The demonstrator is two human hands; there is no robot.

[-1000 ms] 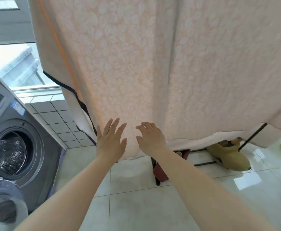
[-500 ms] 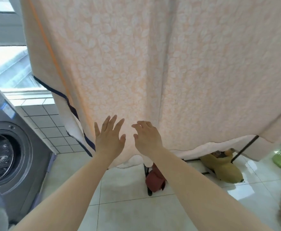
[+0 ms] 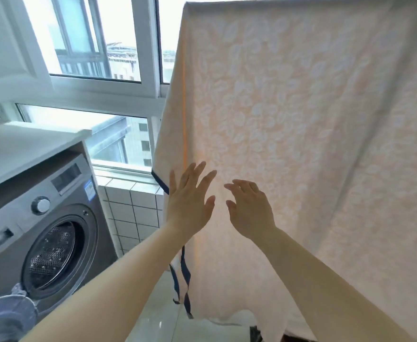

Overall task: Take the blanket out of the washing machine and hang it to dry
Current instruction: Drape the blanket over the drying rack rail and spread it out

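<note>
A large peach blanket point(image 3: 301, 114) with a pale leaf pattern and dark blue edging hangs spread out, filling the right of the view from the top down to near the floor. My left hand point(image 3: 190, 198) is raised flat with fingers spread against its left edge. My right hand point(image 3: 250, 206) hovers beside it, fingers loosely curled and apart, holding nothing. At the lower left stands the grey front-loading washing machine point(image 3: 61, 211), its round door point(image 3: 7, 314) swung open and the drum visible.
A white counter point(image 3: 24, 144) lies over the machine. Behind are tall windows point(image 3: 98, 45) and a low tiled wall point(image 3: 131, 208). Glossy floor tiles point(image 3: 158, 324) show under the blanket's hem. A dark object point(image 3: 255, 334) peeks out below the hem.
The view has tilted up, showing the blanket's top edge and the windows. Both hands have risen higher on the blanket and stay open.
</note>
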